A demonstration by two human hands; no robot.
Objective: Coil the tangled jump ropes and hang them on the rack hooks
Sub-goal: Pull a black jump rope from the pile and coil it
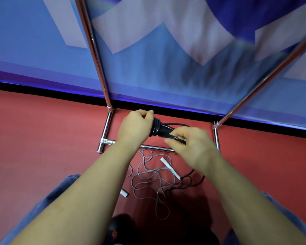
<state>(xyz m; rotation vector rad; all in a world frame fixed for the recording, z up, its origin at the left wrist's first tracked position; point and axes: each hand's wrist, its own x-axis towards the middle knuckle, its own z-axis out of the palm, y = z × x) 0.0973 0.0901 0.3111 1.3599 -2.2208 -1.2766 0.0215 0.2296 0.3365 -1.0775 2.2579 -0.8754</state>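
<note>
My left hand (135, 126) grips one end of a black jump rope (159, 129), whose cord is wound in several turns around its handles. My right hand (189, 142) pinches the black cord at the bundle's other end. Both hands are held above the rack's base. On the red floor below lies a grey jump rope (148, 181) in a loose tangle, with white handles (170, 167). A dark cord (191, 179) trails on the floor at its right. The chrome rack (97, 64) rises on two slanted poles; its hooks are out of view.
The rack's base bars (105, 135) lie on the red floor just beyond my hands. A blue and white banner wall (166, 50) stands behind the rack. My knees in blue trousers (48, 206) are at the bottom, with a dark shoe (118, 227) between them.
</note>
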